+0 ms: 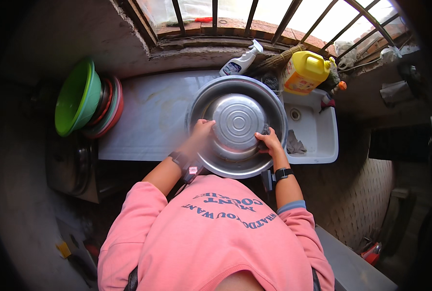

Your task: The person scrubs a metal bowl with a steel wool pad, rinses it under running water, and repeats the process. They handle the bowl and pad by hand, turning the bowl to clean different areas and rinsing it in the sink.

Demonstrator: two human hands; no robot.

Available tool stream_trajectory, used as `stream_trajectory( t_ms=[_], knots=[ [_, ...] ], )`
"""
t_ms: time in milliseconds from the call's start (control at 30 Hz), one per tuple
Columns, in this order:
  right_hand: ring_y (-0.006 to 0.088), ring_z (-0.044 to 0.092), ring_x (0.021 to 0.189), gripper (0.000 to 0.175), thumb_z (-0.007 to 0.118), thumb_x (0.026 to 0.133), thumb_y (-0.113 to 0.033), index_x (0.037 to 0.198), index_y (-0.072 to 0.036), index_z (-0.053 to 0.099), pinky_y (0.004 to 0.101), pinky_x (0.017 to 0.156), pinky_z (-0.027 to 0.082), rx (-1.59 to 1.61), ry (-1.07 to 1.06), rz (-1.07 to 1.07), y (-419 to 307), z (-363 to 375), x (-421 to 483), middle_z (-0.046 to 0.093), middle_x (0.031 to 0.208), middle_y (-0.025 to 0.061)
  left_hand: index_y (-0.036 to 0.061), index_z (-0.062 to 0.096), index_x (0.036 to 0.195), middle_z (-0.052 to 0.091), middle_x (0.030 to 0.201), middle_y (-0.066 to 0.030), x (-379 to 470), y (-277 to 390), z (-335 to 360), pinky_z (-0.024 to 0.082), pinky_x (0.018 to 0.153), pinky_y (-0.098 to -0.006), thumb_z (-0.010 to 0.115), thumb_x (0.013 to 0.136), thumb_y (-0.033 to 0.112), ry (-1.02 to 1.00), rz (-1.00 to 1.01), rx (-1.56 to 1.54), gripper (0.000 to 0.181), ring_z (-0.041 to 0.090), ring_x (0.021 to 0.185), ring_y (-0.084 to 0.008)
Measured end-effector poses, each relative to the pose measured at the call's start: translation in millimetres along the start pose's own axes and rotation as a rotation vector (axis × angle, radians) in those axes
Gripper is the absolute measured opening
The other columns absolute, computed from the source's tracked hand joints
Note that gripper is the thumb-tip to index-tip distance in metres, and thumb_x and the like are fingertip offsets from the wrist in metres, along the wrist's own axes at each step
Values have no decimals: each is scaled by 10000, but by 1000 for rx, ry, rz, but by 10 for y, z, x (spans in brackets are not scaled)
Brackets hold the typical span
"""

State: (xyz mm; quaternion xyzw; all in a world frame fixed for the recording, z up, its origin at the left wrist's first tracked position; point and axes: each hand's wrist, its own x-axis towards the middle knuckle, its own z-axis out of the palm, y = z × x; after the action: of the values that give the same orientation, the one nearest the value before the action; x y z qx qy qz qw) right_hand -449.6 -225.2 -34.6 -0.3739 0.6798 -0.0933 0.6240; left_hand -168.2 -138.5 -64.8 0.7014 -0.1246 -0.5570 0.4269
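Observation:
A smaller metal basin (237, 122) lies bottom up inside a large stainless steel basin (234, 171), its ringed base facing me. My left hand (202, 129), slightly blurred, grips the smaller basin's left side. On the opposite side, my right hand (269, 141) holds a dark steel wool scourer (265, 129) against the basin's wall; the thumb rests near the edge of its base. Part of the scourer is hidden by the fingers. The large basin stands on the pale counter beside a white sink (330, 134) and overlaps the sink's left edge.
Stacked plastic basins (75, 98) stand on the left of the counter (146, 120). A spray bottle (242, 60), a straw brush (274, 62) and a yellow jug (305, 72) line the back below a barred window. A grey cloth (295, 142) lies in the sink.

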Motion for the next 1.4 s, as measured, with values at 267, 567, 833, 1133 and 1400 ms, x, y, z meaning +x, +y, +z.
stream_trajectory(
  t_ms=[267, 567, 833, 1133, 1400],
  knots=[
    [375, 489, 1238, 1011, 828, 778, -270, 1547, -204, 174, 628, 866, 487, 21, -10, -25, 28, -19, 0, 451, 1425, 161, 118, 643, 1143, 648, 989, -7, 50, 188, -146, 447, 787, -291, 680, 886, 296, -9, 151, 9, 314, 574, 911, -113],
    [401, 458, 1273, 1057, 855, 733, -345, 1548, -215, 194, 650, 873, 445, 5, -57, -106, 18, -44, 80, 407, 1471, 173, 26, 436, 1420, 414, 1477, -185, 481, 162, -625, 414, 1054, -415, 629, 916, 356, 326, 132, 251, 633, 468, 1309, -288],
    [345, 455, 1279, 956, 843, 737, -437, 1487, -179, 310, 627, 890, 441, -10, -61, -116, -66, -31, 185, 462, 1418, 126, 51, 390, 1469, 477, 1452, -156, 199, 294, -773, 403, 1069, -403, 482, 995, 511, -164, -14, -274, 667, 468, 1320, -273],
    [328, 477, 1266, 878, 813, 755, -486, 1446, -159, 380, 624, 903, 446, 1, -92, -90, -84, -102, 274, 511, 1379, 117, 125, 419, 1470, 441, 1467, -156, -128, 469, -785, 283, 1088, -568, 474, 931, 648, -135, -98, -265, 754, 371, 1357, -319],
    [314, 529, 1209, 806, 770, 785, -513, 1409, -135, 426, 607, 898, 467, -25, -105, -55, -157, -83, 170, 549, 1330, 121, 92, 393, 1478, 421, 1475, -174, -208, 515, -765, 263, 1097, -576, 483, 930, 637, -122, -71, -227, 778, 362, 1356, -328]
  ],
)
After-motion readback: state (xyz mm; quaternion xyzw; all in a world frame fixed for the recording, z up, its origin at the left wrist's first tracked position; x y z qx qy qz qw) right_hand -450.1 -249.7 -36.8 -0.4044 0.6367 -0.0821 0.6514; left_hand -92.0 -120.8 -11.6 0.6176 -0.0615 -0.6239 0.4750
